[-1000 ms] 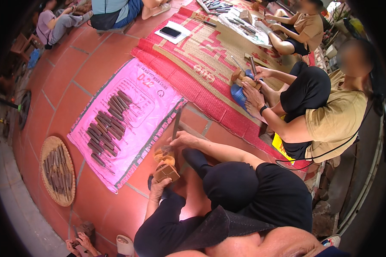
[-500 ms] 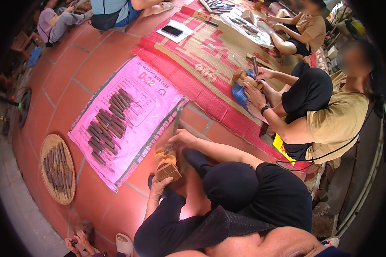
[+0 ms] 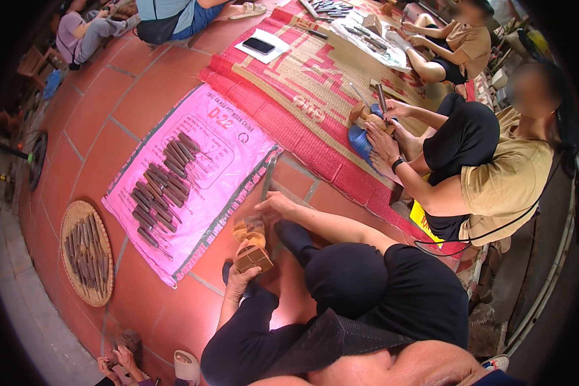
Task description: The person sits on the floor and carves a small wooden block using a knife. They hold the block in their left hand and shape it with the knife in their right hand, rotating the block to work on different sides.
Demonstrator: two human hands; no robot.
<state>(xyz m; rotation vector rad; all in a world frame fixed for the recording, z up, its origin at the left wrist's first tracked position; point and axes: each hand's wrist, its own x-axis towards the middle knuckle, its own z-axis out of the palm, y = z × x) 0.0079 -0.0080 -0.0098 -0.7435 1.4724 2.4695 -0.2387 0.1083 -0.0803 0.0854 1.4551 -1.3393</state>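
Low in front of me, my left hand (image 3: 242, 281) grips a small light-brown wooden carving (image 3: 253, 259) by its flat square base. The base is turned toward me, and the rounded, carved part points away, over the tiles. Just beyond it, my right hand (image 3: 278, 204) is closed, with its fingers curled; what it holds, if anything, I cannot make out. A brownish bar (image 3: 294, 191) shows behind that hand, and I cannot tell whether the hand touches it. A pink printed sack (image 3: 204, 248) lies flat beyond my hands, bearing several dark-handled carving tools (image 3: 153, 197) in rows.
A round woven tray (image 3: 66, 225) of similar tools sits at left. Beside me on the right, a person (image 3: 495, 174) works a wooden piece on the red-and-tan mat (image 3: 302, 125). A phone (image 3: 258, 45) rests on the mat. Another person's hands (image 3: 125, 361) show at lower left.
My right hand has shifted very slightly, and the carving in my left hand has tilted a little. The other person's hands at lower left have moved slightly.
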